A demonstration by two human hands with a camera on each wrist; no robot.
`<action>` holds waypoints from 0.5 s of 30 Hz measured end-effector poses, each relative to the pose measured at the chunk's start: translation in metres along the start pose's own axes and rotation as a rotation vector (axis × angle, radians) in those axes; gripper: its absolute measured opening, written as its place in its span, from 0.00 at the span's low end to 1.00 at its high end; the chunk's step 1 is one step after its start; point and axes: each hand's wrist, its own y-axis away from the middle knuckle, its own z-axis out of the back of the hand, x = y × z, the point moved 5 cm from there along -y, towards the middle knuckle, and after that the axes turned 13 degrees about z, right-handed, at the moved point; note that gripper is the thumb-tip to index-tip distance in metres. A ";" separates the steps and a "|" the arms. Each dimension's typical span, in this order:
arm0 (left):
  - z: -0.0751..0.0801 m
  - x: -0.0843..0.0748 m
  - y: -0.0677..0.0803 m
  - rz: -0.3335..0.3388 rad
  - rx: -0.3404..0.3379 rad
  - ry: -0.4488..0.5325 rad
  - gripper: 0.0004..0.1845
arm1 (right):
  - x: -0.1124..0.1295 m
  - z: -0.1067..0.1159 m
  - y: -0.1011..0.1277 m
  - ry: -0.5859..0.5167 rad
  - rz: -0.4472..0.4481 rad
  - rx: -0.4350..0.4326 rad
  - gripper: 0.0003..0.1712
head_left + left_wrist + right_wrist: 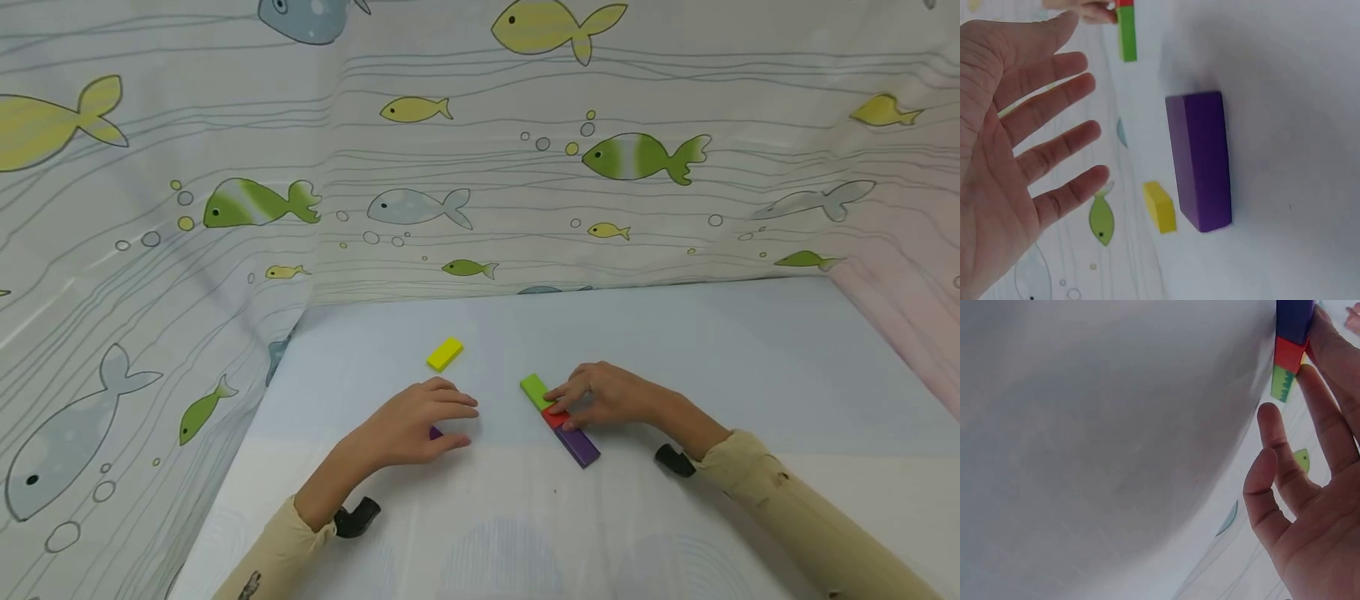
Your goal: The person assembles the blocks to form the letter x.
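Two hands among coloured blocks; no writing readable.
Right hand, fingers straight, touches the red block in a row between green block and purple block. Left of that row, left hand hovers spread over a second purple block, gripping nothing; yellow block beyond.

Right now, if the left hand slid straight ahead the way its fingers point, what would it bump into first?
Probably the red block in the row with the green block and purple block. The left hand points right across the table, but depth is hard to judge.
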 end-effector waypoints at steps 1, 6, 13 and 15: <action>0.001 0.002 0.002 0.009 0.001 0.004 0.18 | 0.000 0.000 0.000 -0.002 -0.002 0.001 0.18; 0.003 0.013 0.013 0.081 0.034 0.016 0.20 | 0.000 0.000 0.000 -0.008 -0.018 0.004 0.18; 0.006 0.024 0.024 0.156 0.087 0.053 0.21 | 0.001 -0.001 0.001 0.000 0.007 -0.004 0.18; 0.007 0.027 0.026 0.181 0.101 0.065 0.21 | 0.000 -0.001 0.001 0.001 0.007 -0.003 0.17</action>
